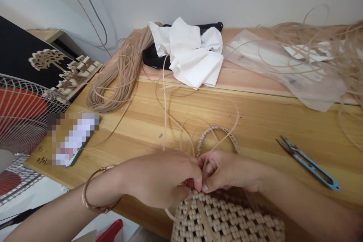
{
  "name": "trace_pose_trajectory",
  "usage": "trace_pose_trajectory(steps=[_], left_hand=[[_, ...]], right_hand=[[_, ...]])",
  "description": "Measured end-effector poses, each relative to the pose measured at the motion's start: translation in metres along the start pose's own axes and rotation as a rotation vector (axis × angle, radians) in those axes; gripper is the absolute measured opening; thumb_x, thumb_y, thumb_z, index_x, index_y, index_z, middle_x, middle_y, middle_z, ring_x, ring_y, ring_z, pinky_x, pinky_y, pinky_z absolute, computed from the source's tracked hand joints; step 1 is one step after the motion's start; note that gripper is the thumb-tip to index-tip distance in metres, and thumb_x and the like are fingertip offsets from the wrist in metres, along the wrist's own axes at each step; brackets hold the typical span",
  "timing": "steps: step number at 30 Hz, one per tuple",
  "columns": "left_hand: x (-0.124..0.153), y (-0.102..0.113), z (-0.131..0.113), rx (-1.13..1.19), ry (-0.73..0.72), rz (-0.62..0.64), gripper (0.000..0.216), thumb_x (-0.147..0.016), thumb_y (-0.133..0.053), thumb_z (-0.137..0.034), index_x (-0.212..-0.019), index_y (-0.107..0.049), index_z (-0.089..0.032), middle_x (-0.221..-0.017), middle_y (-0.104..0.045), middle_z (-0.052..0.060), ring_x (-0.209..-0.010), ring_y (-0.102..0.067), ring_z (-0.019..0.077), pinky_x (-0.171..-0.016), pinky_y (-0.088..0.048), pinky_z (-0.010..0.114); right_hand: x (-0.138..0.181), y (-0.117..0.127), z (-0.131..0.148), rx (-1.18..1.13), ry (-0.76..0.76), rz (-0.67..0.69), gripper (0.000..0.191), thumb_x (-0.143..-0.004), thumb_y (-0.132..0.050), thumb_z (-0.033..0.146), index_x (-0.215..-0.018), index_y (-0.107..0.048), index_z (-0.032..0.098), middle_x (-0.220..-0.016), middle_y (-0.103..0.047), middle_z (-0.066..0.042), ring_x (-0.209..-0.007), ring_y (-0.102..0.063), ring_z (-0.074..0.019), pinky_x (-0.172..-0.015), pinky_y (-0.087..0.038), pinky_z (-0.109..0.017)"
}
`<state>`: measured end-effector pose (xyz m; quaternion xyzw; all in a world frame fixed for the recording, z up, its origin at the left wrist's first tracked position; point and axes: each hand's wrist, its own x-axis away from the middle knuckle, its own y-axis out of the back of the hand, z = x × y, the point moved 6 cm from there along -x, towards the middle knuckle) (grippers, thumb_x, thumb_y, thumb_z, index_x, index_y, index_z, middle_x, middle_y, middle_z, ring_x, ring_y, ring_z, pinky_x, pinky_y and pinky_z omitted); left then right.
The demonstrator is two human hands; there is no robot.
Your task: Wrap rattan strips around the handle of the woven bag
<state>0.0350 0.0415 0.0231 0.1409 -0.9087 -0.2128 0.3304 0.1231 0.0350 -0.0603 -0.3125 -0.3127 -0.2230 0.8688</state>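
A beige woven bag (232, 215) with an open checkered weave is at the bottom of the head view, by the table's near edge. Its braided round handle (202, 136) rises behind my hands. My left hand (167, 177) and my right hand (224, 170) meet at the bag's upper rim, fingers pinched close together. Thin beige weaving strands (236, 117) loop up from between the fingers. My right thumb and forefinger close on one strand. What the left fingertips pinch at the rim is partly hidden, though a strand passes there too.
Blue thread snips (309, 164) lie at right on the wooden table (261, 121). A coil of strands (121, 72), white tissues (193, 53) on a black pouch, a plastic bag (283, 68) and tangled strands (346, 53) lie behind. A phone (76, 140) and a fan (22, 117) are left.
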Motion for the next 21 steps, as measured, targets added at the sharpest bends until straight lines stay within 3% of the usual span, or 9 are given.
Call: trace_pose_trajectory(steps=[7, 14, 21], left_hand=[[0.002, 0.001, -0.004, 0.030, -0.058, -0.036, 0.023, -0.076, -0.053, -0.008, -0.092, -0.065, -0.019, -0.091, -0.067, 0.001, -0.087, -0.059, 0.0148, -0.081, -0.043, 0.024], [0.000, 0.001, -0.006, 0.075, -0.068, -0.032, 0.021, -0.076, -0.054, -0.008, -0.090, -0.066, -0.018, -0.090, -0.067, 0.001, -0.086, -0.059, 0.0140, -0.078, -0.044, 0.022], [0.000, 0.000, -0.007, 0.097, -0.076, -0.061, 0.018, -0.077, -0.055, -0.011, -0.089, -0.067, -0.016, -0.091, -0.068, 0.003, -0.085, -0.061, 0.0146, -0.077, -0.044, 0.022]], right_hand=[[-0.001, -0.003, -0.001, 0.002, -0.027, 0.103, 0.023, -0.049, -0.067, 0.012, -0.067, -0.052, 0.014, -0.043, -0.049, 0.010, -0.037, -0.033, -0.0015, -0.035, -0.022, -0.013], [-0.006, -0.007, 0.000, 0.013, 0.000, 0.243, 0.039, -0.042, -0.080, 0.020, -0.070, -0.055, 0.012, -0.058, -0.057, 0.005, -0.050, -0.046, -0.0035, -0.049, -0.036, -0.015], [0.001, -0.011, 0.004, 0.002, -0.005, 0.333, 0.038, -0.048, -0.079, 0.019, -0.077, -0.055, 0.012, -0.055, -0.057, 0.007, -0.040, -0.042, -0.0018, -0.036, -0.030, -0.011]])
